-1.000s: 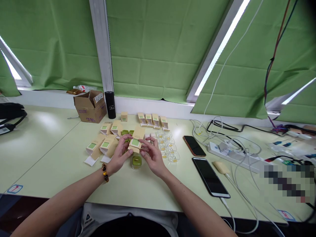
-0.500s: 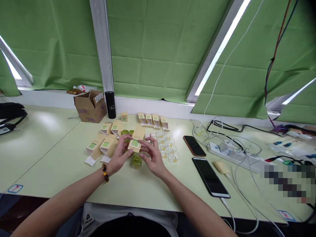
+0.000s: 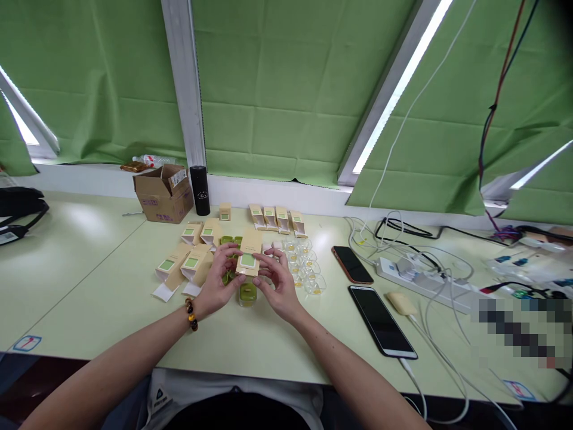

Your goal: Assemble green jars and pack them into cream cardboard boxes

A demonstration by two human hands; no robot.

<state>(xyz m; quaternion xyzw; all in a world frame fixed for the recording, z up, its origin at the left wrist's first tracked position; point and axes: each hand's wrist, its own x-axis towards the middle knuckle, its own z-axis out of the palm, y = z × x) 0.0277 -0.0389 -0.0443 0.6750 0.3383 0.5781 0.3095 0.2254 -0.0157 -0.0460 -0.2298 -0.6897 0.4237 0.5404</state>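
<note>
Between my two hands is a tan cardboard box with a green label window and its top flap standing up. My left hand grips its left side, and my right hand closes on its right side. Just below the box, a small clear container with a green lid stands on the table. More green lids are partly hidden behind my left hand. To the right of my right hand lie several clear plastic containers with yellowish spots. Several similar open boxes lie to the left.
Farther back stand a row of opened boxes, a small closed box, a black bottle and a brown carton. On the right are two phones, a power strip and tangled cables.
The held box has shifted slightly right and turned more upright. My right fingers have closed in on its right side; my left hand has moved slightly with it.
</note>
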